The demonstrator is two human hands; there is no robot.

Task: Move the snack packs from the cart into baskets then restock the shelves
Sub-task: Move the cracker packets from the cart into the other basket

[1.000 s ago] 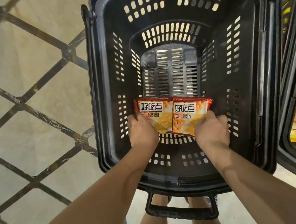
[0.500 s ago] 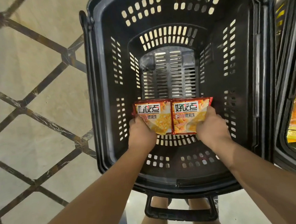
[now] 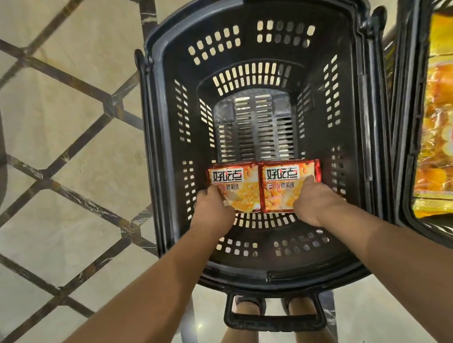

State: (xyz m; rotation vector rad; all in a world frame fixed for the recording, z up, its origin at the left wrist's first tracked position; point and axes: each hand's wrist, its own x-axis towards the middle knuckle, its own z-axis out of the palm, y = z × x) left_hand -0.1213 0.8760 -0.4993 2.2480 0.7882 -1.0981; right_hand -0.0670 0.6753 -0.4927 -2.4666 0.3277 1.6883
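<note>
- Two snack packs [image 3: 263, 184] are sitting edge to edge low inside the black basket [image 3: 161, 150], towards its near wall.
- My left hand [image 3: 214, 214] is gripping the left pack [image 3: 238, 189] at its near outer corner, fingers curled, thumb on its face.
- My right hand [image 3: 316, 203] is gripping the right pack [image 3: 283, 187] the same way.
- I cannot tell whether the packs are resting on the basket's bottom.
- Right of the basket, a second basket [image 3: 402, 153] is holding a yellow bag [image 3: 450, 133].
- Left of the basket, tiled floor [image 3: 65, 160] is showing.
</note>
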